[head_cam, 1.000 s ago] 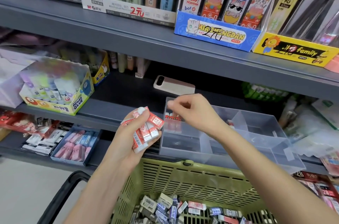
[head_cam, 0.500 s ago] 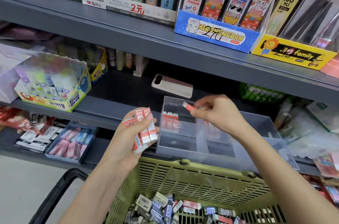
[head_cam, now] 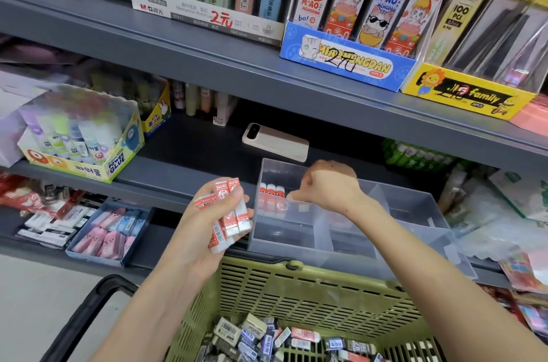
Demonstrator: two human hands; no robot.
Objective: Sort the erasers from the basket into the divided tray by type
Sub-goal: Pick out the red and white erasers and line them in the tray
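Seen from the head camera, the left hand [head_cam: 207, 231] grips a bunch of red-and-white erasers [head_cam: 229, 213] just left of the clear divided tray [head_cam: 415, 210] on the shelf. The right hand [head_cam: 329, 186] dips into the tray's back-left compartment beside three standing erasers [head_cam: 271, 198]. Its fingertips are hidden, so I cannot tell whether it holds anything. Mixed erasers [head_cam: 261, 335] lie in the green basket [head_cam: 311, 293] below.

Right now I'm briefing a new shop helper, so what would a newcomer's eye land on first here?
The left hand grips a fistful of red-and-white erasers at centre, just left of the clear divided tray. The right hand dips into the tray's back-left compartment, beside three matching erasers standing in a row. Below, the green basket holds a jumble of mixed erasers.
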